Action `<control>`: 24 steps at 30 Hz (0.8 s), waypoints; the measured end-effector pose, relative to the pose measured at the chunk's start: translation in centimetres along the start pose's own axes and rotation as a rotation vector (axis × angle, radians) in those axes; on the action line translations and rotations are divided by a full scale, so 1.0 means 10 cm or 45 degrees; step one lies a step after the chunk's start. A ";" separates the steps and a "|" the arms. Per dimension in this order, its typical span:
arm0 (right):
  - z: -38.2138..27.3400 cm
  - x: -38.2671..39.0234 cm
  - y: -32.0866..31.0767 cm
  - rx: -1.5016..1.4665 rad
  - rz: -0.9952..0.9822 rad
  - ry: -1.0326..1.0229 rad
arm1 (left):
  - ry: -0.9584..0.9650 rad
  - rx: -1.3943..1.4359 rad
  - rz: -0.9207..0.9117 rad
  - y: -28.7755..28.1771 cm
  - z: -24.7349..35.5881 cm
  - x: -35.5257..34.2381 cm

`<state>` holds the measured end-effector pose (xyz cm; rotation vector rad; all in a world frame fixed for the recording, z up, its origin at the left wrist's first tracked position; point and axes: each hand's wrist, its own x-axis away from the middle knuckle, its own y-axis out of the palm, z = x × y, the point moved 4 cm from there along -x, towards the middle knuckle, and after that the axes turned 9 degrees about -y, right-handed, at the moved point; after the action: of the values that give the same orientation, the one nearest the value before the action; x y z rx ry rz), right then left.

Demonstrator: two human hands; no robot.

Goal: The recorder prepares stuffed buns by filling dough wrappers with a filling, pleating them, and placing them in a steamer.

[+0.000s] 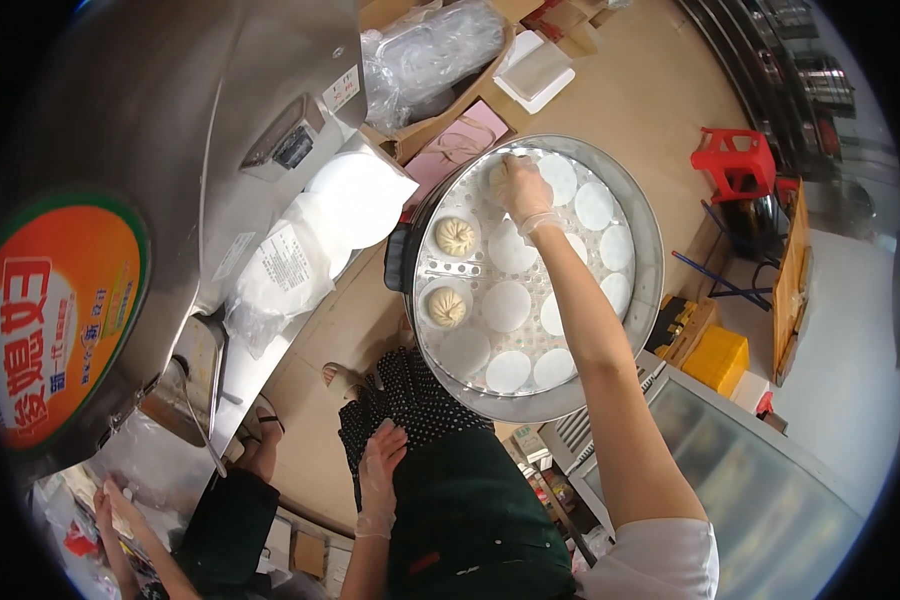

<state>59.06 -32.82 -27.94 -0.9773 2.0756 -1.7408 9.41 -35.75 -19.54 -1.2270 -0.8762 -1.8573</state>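
A large round metal steamer tray [652, 262] with a perforated bottom stands in front of me. White paper rounds [511, 305] are spread over it. Two pleated buns, a nearer one [446, 306] and a farther one [455, 236], sit on papers along its left side. My right hand [528, 192], in a clear plastic glove, reaches to the far edge of the tray, its fingers closed at a third bun [497, 181], partly hidden by the hand. My left hand [379, 468], also gloved, hangs by my dark green apron with fingers stretched out and nothing in them.
A big metal machine [160, 120] stands at left, beside a counter with stacked white paper rounds [355, 200] and a plastic bag [282, 270]. Another person's arms [130, 525] show at lower left. A red stool [733, 160] and a glass-topped cabinet [740, 480] are at right.
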 end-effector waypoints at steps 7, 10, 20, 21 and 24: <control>0.03 0.15 -0.09 -0.057 -0.038 0.000 | 0.003 0.036 -0.034 0.15 0.04 0.02; 0.26 0.60 -0.34 -0.394 0.227 -0.079 | 0.003 0.060 -0.019 0.09 0.05 0.05; -1.06 2.79 -0.50 -0.547 -0.961 -0.456 | 0.204 0.314 0.154 -0.66 0.04 0.74; -1.42 2.94 -0.65 -0.504 -1.013 -0.677 | 0.253 0.376 0.161 -0.74 0.03 0.80; -2.36 3.25 -0.70 -0.614 -1.182 -1.051 | 0.297 0.420 0.174 -1.01 0.16 0.85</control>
<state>23.44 -35.79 -8.42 -2.5409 1.5327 -0.7298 -0.88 -31.04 -12.53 -0.8283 -0.9015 -1.6292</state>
